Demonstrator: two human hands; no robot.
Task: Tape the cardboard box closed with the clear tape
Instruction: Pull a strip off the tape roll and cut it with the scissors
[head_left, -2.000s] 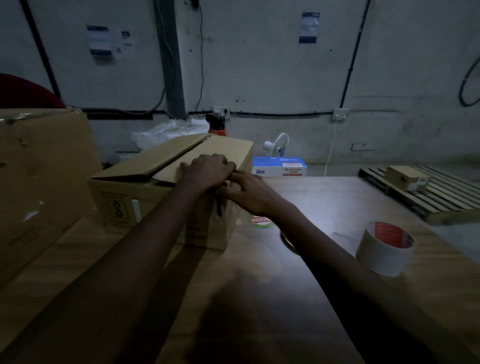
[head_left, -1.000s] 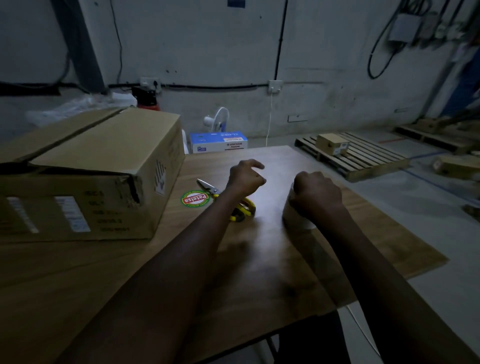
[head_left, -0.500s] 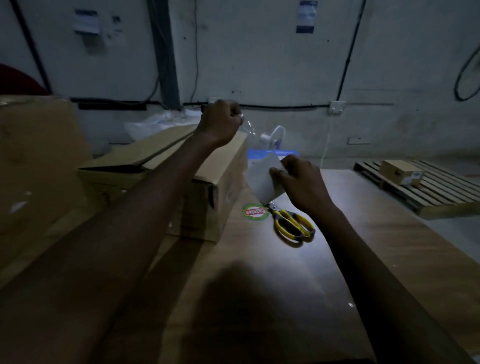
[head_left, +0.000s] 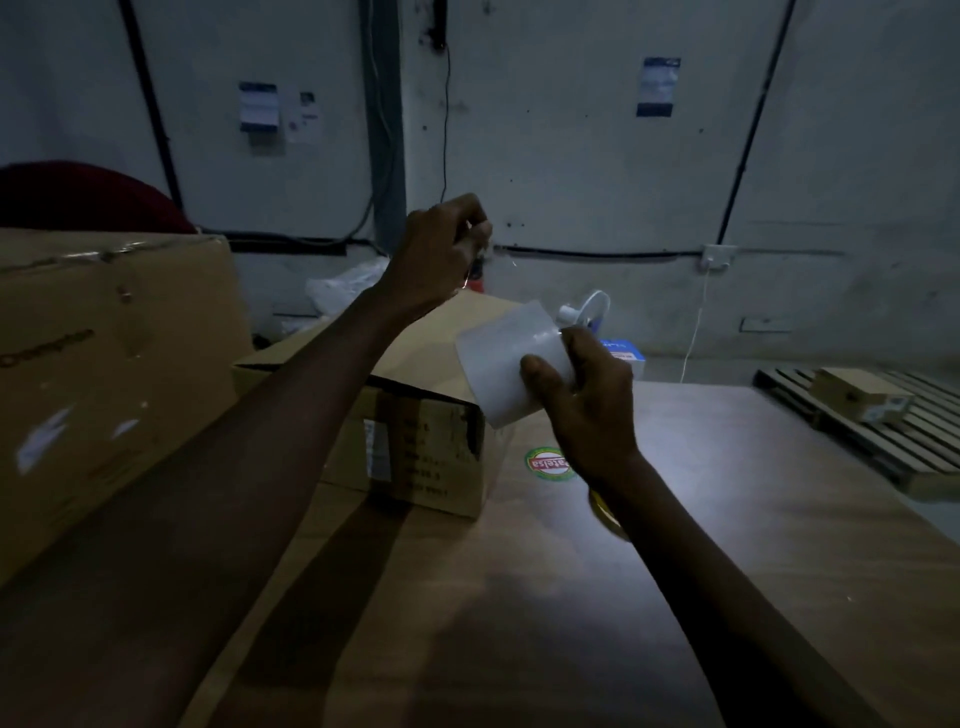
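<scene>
A brown cardboard box (head_left: 415, 447) rests on the wooden table, its top flaps folded down but slightly lifted. Above its near right corner my right hand (head_left: 587, 410) grips the clear tape roll (head_left: 506, 366). My left hand (head_left: 441, 249) is raised higher and to the left, fingers pinched on the free end of the tape. A thin clear strip (head_left: 511, 270) stretches from that pinch down to the roll, barely visible against the wall.
A large cardboard box (head_left: 104, 364) stands at the left. A round green sticker (head_left: 548, 464) lies on the table (head_left: 727, 519), with yellow scissors (head_left: 605, 512) mostly hidden under my right forearm. A pallet with a small box (head_left: 857, 397) sits on the floor at right.
Both hands left the box flaps; the right took the tape roll from the table. The left hand pinched the tape end and has drawn it up and away from the roll.
</scene>
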